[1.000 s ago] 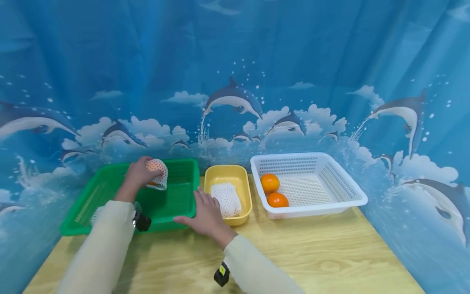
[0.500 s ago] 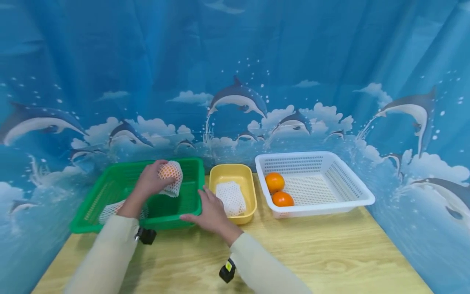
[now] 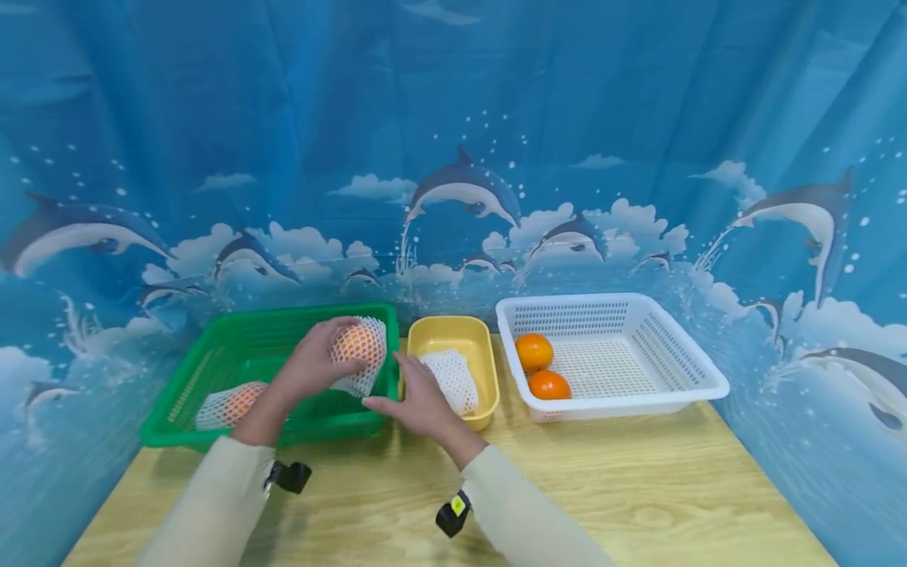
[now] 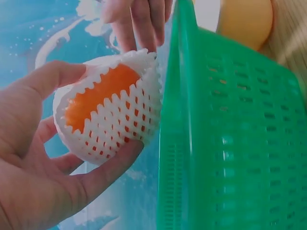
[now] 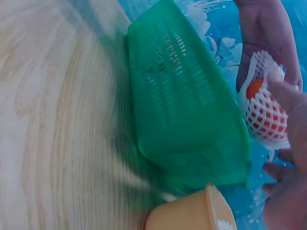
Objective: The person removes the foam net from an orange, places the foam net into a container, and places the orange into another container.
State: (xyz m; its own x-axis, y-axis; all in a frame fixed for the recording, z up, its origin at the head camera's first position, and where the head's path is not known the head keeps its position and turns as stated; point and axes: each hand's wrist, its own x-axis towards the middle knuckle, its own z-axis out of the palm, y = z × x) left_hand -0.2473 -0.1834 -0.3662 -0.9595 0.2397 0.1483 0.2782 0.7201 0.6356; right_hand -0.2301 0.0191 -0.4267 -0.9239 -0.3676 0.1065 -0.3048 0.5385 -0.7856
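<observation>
Over the right part of the green basket (image 3: 283,319), my left hand (image 3: 315,362) holds an orange in a white foam net sleeve (image 3: 360,350). Thumb and fingers curl round the sleeve in the left wrist view, where bare orange peel (image 4: 103,93) shows through its open end. My right hand (image 3: 428,402) is just to the right, fingers extended and thumb spread. Its fingertips come up to the sleeve's far end; whether they touch it I cannot tell. Another netted orange (image 3: 242,403) lies in the green basket's left part, partly behind my left forearm.
A small yellow tub (image 3: 453,324) with a white foam net (image 3: 453,382) in it stands beside the green basket. Farther right, a white basket (image 3: 609,405) holds two bare oranges (image 3: 534,352) at its left side. A dolphin-print curtain (image 3: 453,118) hangs behind the wooden table (image 3: 638,480).
My left hand has carried the netted orange rightward across the green basket toward my right hand. The right hand has come off the basket's rim area slightly, and the other netted orange shows more.
</observation>
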